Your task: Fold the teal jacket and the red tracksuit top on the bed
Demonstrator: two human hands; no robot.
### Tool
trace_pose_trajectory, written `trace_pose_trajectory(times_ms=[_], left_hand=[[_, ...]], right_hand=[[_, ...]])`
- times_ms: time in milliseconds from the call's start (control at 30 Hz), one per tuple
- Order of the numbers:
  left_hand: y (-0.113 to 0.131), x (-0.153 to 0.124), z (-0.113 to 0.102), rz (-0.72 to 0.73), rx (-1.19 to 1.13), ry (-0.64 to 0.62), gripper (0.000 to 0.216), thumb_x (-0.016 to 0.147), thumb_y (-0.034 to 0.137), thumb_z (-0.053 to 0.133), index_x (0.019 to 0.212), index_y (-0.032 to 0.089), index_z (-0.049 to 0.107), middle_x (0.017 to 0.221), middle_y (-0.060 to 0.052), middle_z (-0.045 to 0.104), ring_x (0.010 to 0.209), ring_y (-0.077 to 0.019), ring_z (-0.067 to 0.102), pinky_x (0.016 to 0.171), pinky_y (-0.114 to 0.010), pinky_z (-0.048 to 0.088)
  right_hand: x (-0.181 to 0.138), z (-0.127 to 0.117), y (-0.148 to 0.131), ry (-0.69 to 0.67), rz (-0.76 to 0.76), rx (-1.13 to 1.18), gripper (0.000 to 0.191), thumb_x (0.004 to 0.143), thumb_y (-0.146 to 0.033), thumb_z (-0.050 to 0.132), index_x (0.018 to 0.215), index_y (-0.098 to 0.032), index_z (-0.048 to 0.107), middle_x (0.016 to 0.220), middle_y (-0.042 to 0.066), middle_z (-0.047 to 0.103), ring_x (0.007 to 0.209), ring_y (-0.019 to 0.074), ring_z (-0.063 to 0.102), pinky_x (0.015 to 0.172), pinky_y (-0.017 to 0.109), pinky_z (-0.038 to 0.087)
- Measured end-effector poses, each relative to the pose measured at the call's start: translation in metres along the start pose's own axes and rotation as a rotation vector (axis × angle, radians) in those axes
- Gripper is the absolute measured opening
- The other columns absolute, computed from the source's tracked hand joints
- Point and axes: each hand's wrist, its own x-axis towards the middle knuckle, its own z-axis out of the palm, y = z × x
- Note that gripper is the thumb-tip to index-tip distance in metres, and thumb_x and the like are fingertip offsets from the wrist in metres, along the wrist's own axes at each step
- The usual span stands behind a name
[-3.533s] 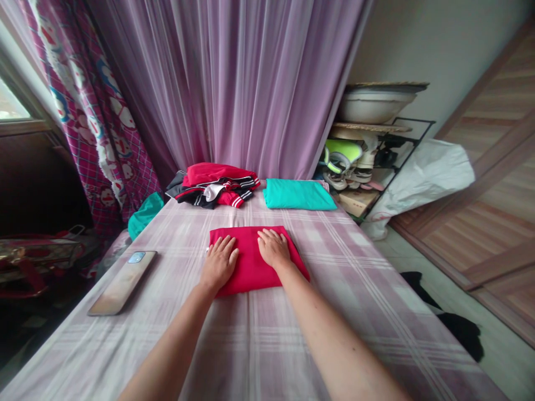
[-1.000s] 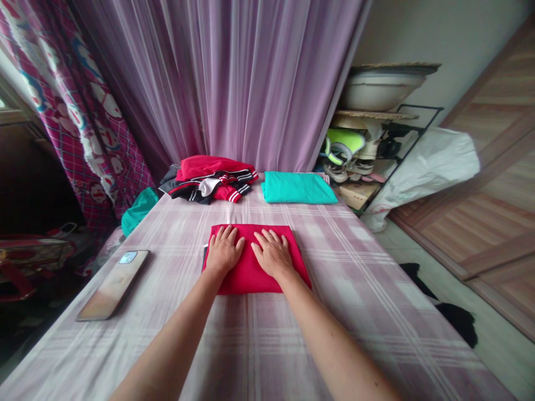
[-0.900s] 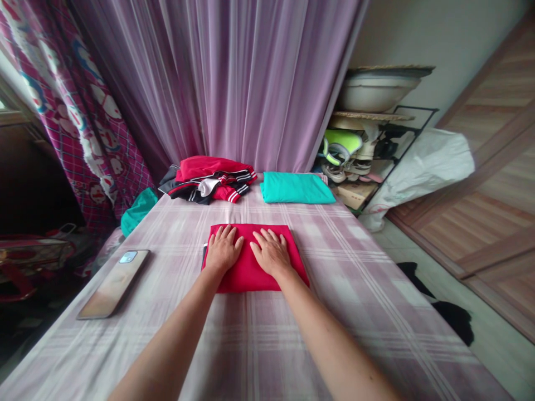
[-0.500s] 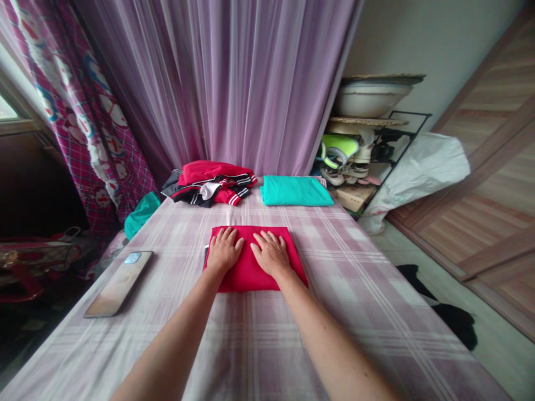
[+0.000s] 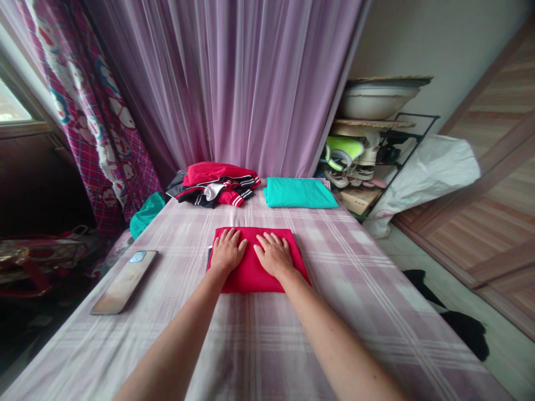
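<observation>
A folded red garment [image 5: 256,275] lies as a flat rectangle on the plaid cloth [image 5: 251,345] in front of me. A bit of dark and white fabric peeks out at its left edge. My left hand [image 5: 228,249] rests flat on the left part of the garment, fingers spread. On the right part lies my right hand [image 5: 273,253], palm down and fingers apart. Neither hand grips anything. Beyond them, a folded turquoise cloth [image 5: 300,192] sits at the far right, and a loose heap of red, black and white clothes [image 5: 221,181] at the far left.
A phone [image 5: 124,283] lies face down near the left edge. Turquoise fabric [image 5: 146,214] hangs at the far left corner. Purple curtains [image 5: 251,83] close off the back. A rack [image 5: 401,161] with shoes and basins, a white bag [image 5: 434,172] and dark items [image 5: 463,328] are on the right.
The whole view has shifted slightly, so everything appears a little farther right. Both hands stay flat on the red garment in nearly the same place.
</observation>
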Motion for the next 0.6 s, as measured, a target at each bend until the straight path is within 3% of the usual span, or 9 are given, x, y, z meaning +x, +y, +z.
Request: trace_pose_trajectory(times_ms=[167, 333, 600], left_hand=[[0.0, 0.0, 0.002, -0.017, -0.001, 0.0, 0.047, 0.097, 0.042, 0.048, 0.14, 0.023, 0.057, 0.154, -0.011, 0.048, 0.146, -0.0328, 0.036, 0.119, -0.056, 0.03], [0.0, 0.001, 0.0, -0.037, 0.014, -0.035, 0.049, 0.098, 0.044, 0.045, 0.141, 0.023, 0.055, 0.156, -0.01, 0.045, 0.148, -0.0317, 0.033, 0.119, -0.056, 0.029], [0.006, -0.001, -0.008, -0.034, 0.082, -0.087, 0.051, 0.1, 0.044, 0.039, 0.145, 0.022, 0.051, 0.159, -0.01, 0.042, 0.149, -0.0311, 0.031, 0.118, -0.06, 0.029]], right_hand=[[0.006, -0.01, 0.014, -0.079, 0.007, -0.023, 0.056, 0.103, -0.048, 0.029, 0.153, -0.025, 0.042, 0.16, 0.008, 0.039, 0.148, 0.0239, 0.031, 0.119, 0.047, 0.021], [0.01, -0.012, 0.021, -0.069, 0.101, -0.039, 0.057, 0.104, -0.046, 0.028, 0.153, -0.022, 0.043, 0.16, 0.011, 0.039, 0.148, 0.0244, 0.032, 0.119, 0.044, 0.021], [0.006, -0.012, 0.017, -0.031, 0.106, -0.067, 0.055, 0.104, -0.044, 0.032, 0.151, -0.019, 0.046, 0.158, 0.012, 0.042, 0.146, 0.025, 0.035, 0.119, 0.042, 0.022]])
